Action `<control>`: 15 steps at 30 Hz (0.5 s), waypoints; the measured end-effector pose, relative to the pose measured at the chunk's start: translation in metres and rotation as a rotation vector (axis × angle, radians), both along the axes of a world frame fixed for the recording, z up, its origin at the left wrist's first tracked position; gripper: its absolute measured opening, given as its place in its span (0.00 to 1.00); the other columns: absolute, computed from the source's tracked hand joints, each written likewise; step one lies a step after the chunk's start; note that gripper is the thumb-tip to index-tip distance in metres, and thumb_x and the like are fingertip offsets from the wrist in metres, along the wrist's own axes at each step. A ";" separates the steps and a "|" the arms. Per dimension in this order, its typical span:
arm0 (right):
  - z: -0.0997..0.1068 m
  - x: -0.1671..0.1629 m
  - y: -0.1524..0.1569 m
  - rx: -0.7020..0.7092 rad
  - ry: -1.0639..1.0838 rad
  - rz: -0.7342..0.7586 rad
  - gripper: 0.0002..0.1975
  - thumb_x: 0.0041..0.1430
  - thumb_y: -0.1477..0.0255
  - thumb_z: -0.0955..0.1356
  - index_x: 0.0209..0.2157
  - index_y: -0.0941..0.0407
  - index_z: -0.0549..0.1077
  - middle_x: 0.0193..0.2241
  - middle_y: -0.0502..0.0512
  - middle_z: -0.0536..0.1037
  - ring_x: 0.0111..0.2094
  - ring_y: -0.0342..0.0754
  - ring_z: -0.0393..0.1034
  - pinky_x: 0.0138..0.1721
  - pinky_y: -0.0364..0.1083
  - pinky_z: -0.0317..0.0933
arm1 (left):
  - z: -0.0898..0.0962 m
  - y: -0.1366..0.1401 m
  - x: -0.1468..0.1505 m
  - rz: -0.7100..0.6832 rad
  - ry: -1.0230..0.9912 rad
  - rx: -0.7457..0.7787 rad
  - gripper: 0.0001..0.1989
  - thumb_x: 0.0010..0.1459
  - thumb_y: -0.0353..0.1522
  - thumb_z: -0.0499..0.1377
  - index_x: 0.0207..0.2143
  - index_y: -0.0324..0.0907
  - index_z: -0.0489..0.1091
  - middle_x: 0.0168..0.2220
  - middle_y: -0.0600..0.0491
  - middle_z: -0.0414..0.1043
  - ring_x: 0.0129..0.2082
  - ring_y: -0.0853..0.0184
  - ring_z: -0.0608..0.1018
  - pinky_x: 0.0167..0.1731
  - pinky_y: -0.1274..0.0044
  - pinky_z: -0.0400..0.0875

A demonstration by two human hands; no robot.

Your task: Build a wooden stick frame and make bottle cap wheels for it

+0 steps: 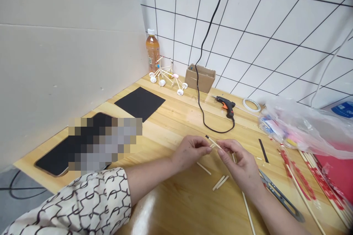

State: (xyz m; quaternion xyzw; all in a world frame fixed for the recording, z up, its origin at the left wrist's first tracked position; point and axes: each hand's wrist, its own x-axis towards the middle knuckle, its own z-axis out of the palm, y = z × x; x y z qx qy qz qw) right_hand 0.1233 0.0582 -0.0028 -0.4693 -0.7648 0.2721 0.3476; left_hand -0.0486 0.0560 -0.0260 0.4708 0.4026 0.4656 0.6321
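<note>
Just above the wooden table, my two hands meet at a short wooden stick point(214, 142) with a black tip. My left hand point(191, 153) is closed in a pinch by a second small stick piece, partly hidden by the fingers. My right hand point(239, 163) grips the black-tipped stick between thumb and fingers. Below them on the table point(171, 202) lie a cut stick point(204, 168) and two short stick pieces point(220, 183) side by side. A longer stick point(248, 213) passes beneath my right hand. A grey slotted knife-like tool point(284, 200) lies beside my right forearm.
A glue gun point(227, 105) with a black cord lies behind my hands, near a tape roll point(251, 105). Further back stand a cardboard box point(200, 79), a stick model point(167, 73) and a bottle point(153, 51). Black card point(140, 103) is left; wrapped sticks point(322, 183) and plastic bags point(306, 121) are right.
</note>
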 end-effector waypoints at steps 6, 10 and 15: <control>-0.004 0.005 0.003 0.008 -0.057 -0.016 0.10 0.57 0.65 0.65 0.30 0.56 0.74 0.27 0.53 0.76 0.29 0.46 0.69 0.31 0.44 0.63 | 0.000 0.001 -0.002 -0.018 0.016 -0.078 0.12 0.44 0.37 0.63 0.24 0.35 0.72 0.20 0.55 0.66 0.22 0.74 0.65 0.23 0.80 0.57; -0.006 0.007 0.006 0.042 -0.120 -0.029 0.11 0.58 0.66 0.64 0.28 0.56 0.73 0.25 0.52 0.76 0.27 0.45 0.69 0.29 0.44 0.63 | 0.003 0.002 -0.004 -0.074 0.099 -0.075 0.15 0.50 0.40 0.58 0.21 0.35 0.70 0.17 0.58 0.60 0.18 0.76 0.60 0.20 0.81 0.54; -0.011 0.013 0.013 0.049 -0.201 -0.035 0.12 0.58 0.66 0.63 0.27 0.56 0.73 0.22 0.51 0.75 0.23 0.44 0.67 0.24 0.43 0.61 | 0.002 0.002 -0.017 -0.102 0.252 -0.037 0.08 0.47 0.33 0.59 0.26 0.36 0.72 0.21 0.56 0.67 0.23 0.72 0.67 0.25 0.80 0.60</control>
